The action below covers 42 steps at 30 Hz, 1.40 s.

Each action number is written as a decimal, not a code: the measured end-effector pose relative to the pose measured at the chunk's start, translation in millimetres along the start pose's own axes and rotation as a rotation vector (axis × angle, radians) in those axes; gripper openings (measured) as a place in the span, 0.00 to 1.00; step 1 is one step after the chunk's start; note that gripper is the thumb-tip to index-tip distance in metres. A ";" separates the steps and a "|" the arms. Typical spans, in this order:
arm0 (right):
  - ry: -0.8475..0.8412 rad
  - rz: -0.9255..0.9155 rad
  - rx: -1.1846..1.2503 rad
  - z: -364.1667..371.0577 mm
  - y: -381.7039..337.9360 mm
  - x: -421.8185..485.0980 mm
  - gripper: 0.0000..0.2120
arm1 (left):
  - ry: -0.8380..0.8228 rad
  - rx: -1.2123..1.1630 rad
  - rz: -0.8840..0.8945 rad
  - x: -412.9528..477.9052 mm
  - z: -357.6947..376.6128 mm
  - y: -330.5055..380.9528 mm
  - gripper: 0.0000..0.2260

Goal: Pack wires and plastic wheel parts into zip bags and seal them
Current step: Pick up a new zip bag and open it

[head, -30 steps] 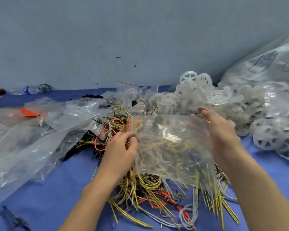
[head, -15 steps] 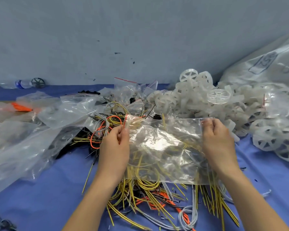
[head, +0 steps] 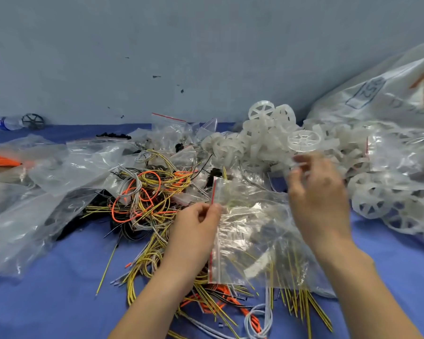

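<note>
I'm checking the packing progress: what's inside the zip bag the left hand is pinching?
Through the clear zip bag, pinched by the left hand, yellow wires and something pale show, but whether they lie inside or underneath it cannot be told.

left hand (head: 196, 222): red-striped edge of the zip bag (head: 250, 236) is pinched between thumb and curled fingers | right hand (head: 316, 192): raised over the bag's far corner, blurred, fingertips drawn together, grasp not discernible | forearms: extended from below
</note>
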State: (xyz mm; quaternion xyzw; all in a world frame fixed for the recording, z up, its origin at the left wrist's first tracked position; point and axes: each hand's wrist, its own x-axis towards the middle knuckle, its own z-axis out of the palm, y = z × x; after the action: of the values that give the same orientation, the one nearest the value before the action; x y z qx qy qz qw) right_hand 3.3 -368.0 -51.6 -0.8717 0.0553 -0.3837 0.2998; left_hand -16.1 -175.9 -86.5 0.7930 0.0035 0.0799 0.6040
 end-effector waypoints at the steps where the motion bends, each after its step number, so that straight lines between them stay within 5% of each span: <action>1: -0.108 -0.010 0.063 2.7 -6.0 -3.4 0.06 | 0.015 -0.011 -0.009 -0.2 1.9 1.1 0.13; 4: -0.395 -0.005 0.135 11.0 -18.5 -19.1 0.08 | 0.037 -0.067 -0.034 -1.5 8.1 5.3 0.13; 10: -0.640 -0.050 0.230 12.5 -21.0 -32.3 0.13 | -0.141 -0.311 -0.151 -0.9 15.0 13.5 0.13; 17: -0.601 -0.008 0.390 7.0 -19.8 -36.8 0.07 | -0.273 -0.576 -0.208 0.9 8.7 17.2 0.12; 25: -0.678 -0.032 0.313 -0.8 -27.0 -42.1 0.26 | -0.248 -0.635 -0.203 0.7 6.9 15.8 0.11; 42: -0.561 -0.028 0.186 1.7 -38.0 -53.6 0.14 | -0.165 -0.451 -0.120 -5.0 19.3 15.1 0.13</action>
State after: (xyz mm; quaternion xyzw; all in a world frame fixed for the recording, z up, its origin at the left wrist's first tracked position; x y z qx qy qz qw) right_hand -38.1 -318.7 -65.1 -0.9131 -0.0772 -0.1352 0.3767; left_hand -19.9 -198.9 -77.6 0.6403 -0.0166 -0.0225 0.7676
